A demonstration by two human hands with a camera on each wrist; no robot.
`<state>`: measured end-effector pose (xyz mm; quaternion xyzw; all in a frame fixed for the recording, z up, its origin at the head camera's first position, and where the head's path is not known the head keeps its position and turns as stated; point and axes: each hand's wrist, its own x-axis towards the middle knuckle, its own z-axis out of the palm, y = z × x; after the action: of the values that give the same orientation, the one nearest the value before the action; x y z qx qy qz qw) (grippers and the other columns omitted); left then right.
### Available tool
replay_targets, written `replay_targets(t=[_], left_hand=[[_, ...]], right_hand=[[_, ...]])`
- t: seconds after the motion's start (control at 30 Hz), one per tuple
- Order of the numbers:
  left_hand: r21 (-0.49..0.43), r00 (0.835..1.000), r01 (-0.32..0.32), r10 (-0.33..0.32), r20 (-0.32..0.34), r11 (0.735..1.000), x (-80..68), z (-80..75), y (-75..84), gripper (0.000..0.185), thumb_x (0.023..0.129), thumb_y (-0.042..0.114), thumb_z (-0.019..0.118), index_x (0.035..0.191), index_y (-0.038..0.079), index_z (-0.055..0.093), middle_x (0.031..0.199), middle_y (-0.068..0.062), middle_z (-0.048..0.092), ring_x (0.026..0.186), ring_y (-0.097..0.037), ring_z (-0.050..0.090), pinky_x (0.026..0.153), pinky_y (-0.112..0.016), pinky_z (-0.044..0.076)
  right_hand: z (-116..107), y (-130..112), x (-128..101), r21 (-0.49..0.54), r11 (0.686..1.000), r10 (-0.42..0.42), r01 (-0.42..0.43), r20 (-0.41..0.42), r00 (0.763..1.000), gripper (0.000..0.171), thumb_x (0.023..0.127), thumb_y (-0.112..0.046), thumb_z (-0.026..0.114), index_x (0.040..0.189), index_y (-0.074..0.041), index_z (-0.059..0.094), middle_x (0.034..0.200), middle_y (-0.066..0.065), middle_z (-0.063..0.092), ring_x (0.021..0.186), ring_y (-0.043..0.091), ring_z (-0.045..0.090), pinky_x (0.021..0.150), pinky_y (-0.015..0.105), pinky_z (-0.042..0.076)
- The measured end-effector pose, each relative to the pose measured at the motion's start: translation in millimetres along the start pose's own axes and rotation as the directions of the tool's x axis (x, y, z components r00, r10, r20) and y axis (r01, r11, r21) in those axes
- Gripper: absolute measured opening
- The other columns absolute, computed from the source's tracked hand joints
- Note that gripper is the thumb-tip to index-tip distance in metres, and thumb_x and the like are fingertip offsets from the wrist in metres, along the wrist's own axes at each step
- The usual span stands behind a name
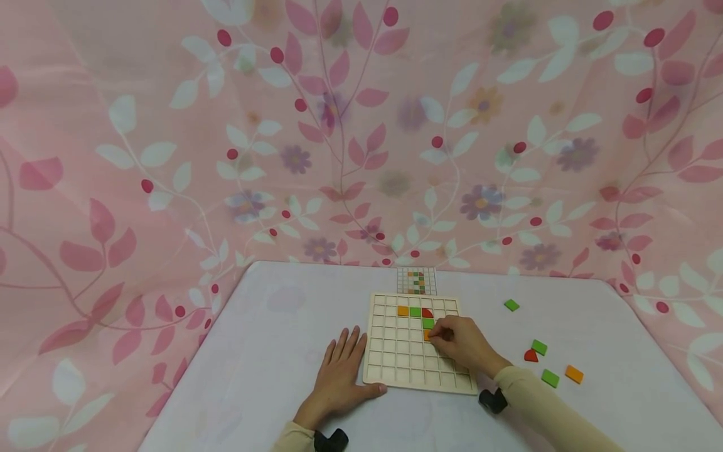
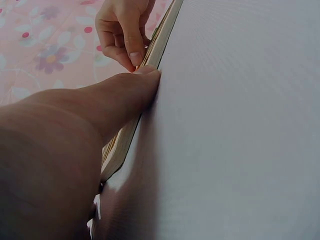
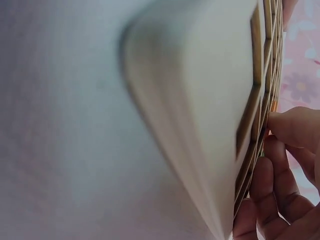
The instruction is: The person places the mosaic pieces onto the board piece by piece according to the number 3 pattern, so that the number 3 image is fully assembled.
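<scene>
Pinching a flat orange tile (image 1: 426,336) from its right with the right hand (image 1: 464,342) on a ridged wooden board (image 1: 390,371); resting the left hand (image 1: 339,376), with fingers slightly apart, around the near-left corner.

On the table (image 1: 271,345), the grid board (image 1: 395,358) lies before the card (image 1: 417,280) and left of 5 loose tiles (image 1: 539,347).

A pink backdrop (image 1: 361,188) rises behind the white worktop (image 1: 248,364) and flanks it on both sides, printed with trailing leaves, crimson dots and flowers (mostly mauve, some orange). The worktop's far corners are rounded; the light is soft.
</scene>
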<state>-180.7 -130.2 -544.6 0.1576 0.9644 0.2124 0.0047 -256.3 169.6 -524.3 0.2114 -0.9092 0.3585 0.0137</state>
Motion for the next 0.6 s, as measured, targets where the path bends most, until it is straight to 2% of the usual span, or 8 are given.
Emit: replay_targets(t=[0.4, 0.6], left_hand=[[-0.013, 1.0, -0.01, 0.01, -0.019, 1.0, -0.1, 1.3, 0.0, 0.11, 0.076, 0.077, 0.061, 0.157, 0.01, 0.027, 0.165, -0.011, 0.018, 0.152, -0.035, 0.01, 0.119, -0.059, 0.011], [-0.01, 1.0, 0.015, -0.015, 0.007, 1.0, -0.1, 1.2, 0.5, 0.111, 0.076, 0.079, 0.059, 0.158, 0.013, 0.025, 0.166, -0.008, 0.015, 0.153, -0.031, 0.007, 0.12, -0.057, 0.009]], right_hand=[[-0.9, 1.4, -1.1, 0.045, 0.999, 0.004, -0.004, 0.006, 1.0, 0.008, 0.086, -0.011, 0.076, 0.086, -0.018, 0.073, 0.084, -0.009, 0.068, 0.07, 0.006, 0.057, 0.063, 0.02, 0.051], [0.6, 0.4, -1.7, 0.046, 0.999, 0.007, -0.007, 0.005, 1.0, 0.009, 0.085, -0.011, 0.077, 0.085, -0.018, 0.073, 0.086, -0.009, 0.069, 0.071, 0.006, 0.057, 0.064, 0.02, 0.051]])
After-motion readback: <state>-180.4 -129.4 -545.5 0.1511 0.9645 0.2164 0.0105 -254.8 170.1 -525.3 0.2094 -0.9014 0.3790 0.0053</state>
